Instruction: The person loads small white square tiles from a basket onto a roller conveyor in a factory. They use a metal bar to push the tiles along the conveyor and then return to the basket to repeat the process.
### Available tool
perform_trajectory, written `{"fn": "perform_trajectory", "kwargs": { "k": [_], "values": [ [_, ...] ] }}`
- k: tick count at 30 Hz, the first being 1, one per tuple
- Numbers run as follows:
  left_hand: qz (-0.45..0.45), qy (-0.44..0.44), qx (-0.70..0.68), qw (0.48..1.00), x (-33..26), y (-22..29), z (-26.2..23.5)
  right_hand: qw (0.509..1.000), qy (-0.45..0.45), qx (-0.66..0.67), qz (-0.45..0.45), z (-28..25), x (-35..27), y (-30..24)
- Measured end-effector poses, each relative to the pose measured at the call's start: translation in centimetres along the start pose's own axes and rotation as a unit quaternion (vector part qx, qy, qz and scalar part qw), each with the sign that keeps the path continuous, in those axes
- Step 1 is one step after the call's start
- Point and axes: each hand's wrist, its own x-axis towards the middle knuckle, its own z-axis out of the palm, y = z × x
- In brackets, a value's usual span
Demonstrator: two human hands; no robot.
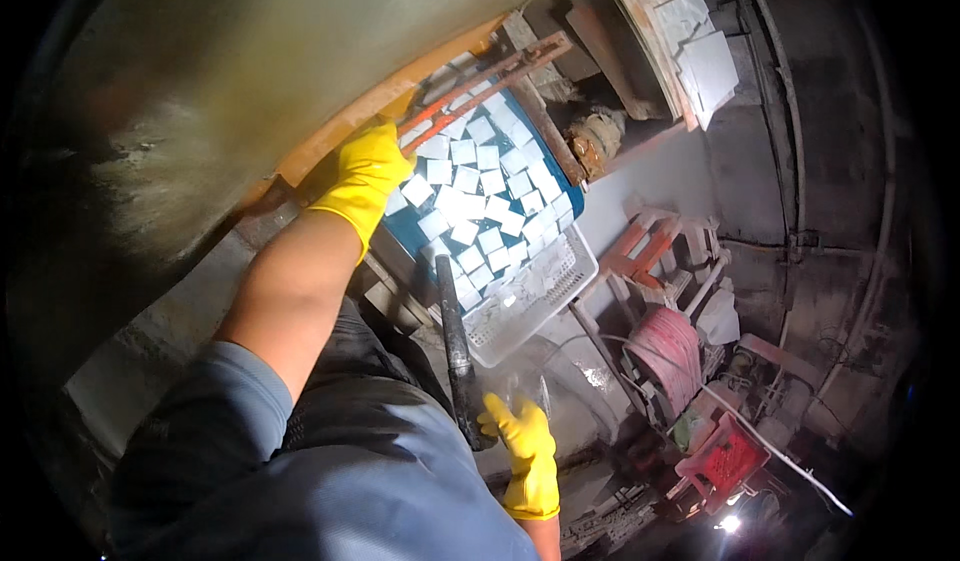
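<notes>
My left hand (366, 179), in a yellow rubber glove, is closed round the near end of a long orange-red metal bar (480, 86). Under and beyond the bar, many small white square tiles (465, 179) lie loosely scattered on a blue-green surface (405, 229). My right hand (525, 451), also gloved in yellow, is low on the right, beside the lower end of a dark pipe (455, 336). Its visible fingers stand apart; a blurred greyish shape just above them is too unclear to name. A white perforated plastic basket (490, 333) sits at the near edge of the tiles.
White sheets or slabs (705, 66) lean at the upper right. A brown, rough lump (598, 141) rests on a ledge below them. To the right are a pink-red coil (665, 361), a red plastic crate (728, 461) and a pale cable (770, 451). Pipes run along the wall.
</notes>
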Motion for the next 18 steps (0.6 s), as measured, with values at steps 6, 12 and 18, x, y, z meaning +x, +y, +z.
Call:
{"fn": "perform_trajectory", "kwargs": {
  "k": [6,12,18],
  "values": [
    [-0.017,-0.029,-0.023,0.999,-0.2,0.5,-1.4,1.000,-0.001,0.007,0.004,1.2,0.2,-1.8],
    [0.013,0.013,-0.050,0.999,0.1,-0.4,-0.4,0.999,0.024,0.027,0.013,2.8,-0.1,-2.7],
    [0.004,0.002,-0.046,0.999,0.7,-1.0,0.7,0.999,0.033,0.033,0.022,3.8,-0.4,-3.4]
  ]
}}
